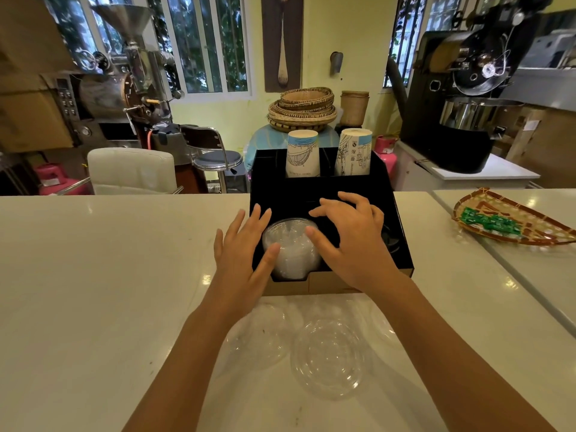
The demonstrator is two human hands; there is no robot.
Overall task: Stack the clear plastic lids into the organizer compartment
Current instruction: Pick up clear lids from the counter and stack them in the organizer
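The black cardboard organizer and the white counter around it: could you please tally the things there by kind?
Black cardboard organizer: 1
Stacks of printed paper cups: 2
Stack of clear plastic lids in the front compartment: 1
Clearly outlined loose clear plastic lid: 1; others too faint to count
Woven tray: 1
Total: 6

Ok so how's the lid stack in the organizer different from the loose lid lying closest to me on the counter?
The lid stack is many lids nested and looks cloudy white; the loose lid is single and nearly see-through. The stack sits in the black organizer between the left hand and right hand; the loose lid lies untouched on the counter. Both are round clear plastic.
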